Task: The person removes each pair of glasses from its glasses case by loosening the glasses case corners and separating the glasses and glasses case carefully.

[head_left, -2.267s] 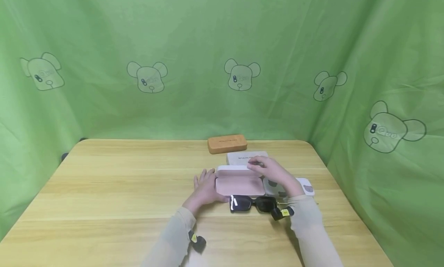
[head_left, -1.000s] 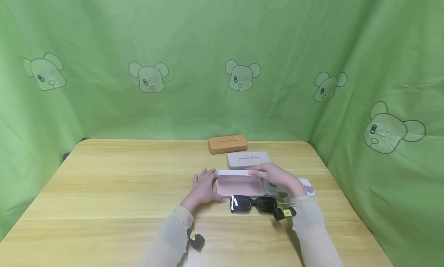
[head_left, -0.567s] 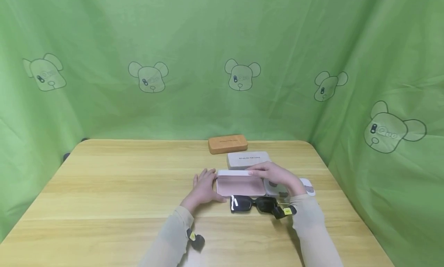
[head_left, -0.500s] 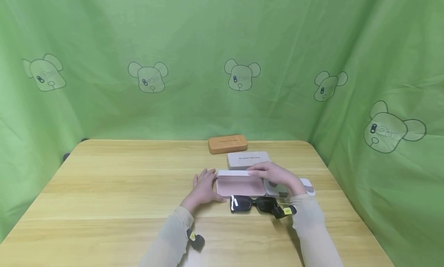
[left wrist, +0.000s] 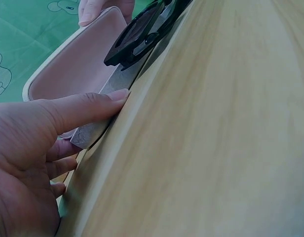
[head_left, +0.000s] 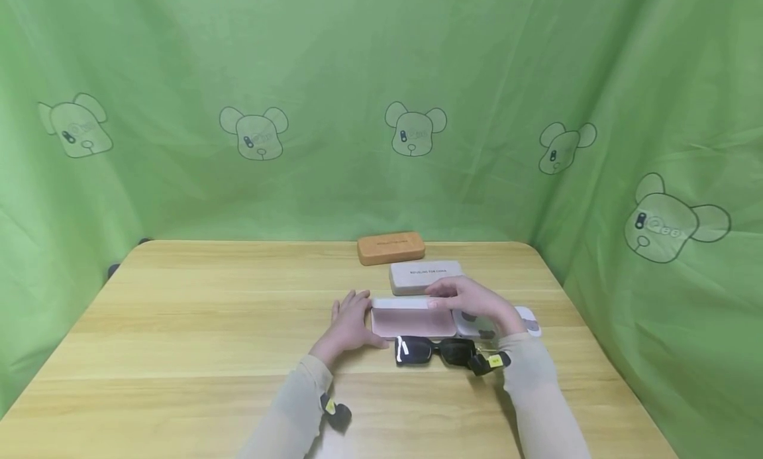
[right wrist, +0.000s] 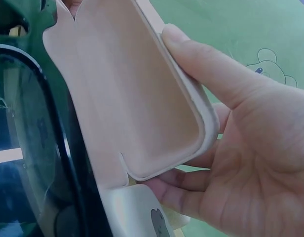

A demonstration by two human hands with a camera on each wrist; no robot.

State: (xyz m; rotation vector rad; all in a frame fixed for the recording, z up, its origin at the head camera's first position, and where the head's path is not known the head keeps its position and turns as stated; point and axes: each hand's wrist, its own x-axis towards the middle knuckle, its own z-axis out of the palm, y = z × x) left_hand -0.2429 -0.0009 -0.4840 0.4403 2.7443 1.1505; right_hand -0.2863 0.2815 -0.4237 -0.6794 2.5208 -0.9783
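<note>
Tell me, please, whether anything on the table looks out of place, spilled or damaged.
Nothing looks spilled or damaged. One mild oddity: the sunglasses lie in front of the open pink-lined case rather than inside it. The closed orange case also sits slightly askew to the back edge of the table.

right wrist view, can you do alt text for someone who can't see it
The right hand grips the raised lid of an open, pink-lined glasses case. Dark sunglasses loom large at left, and a white case with a dark print shows at the bottom.
</note>
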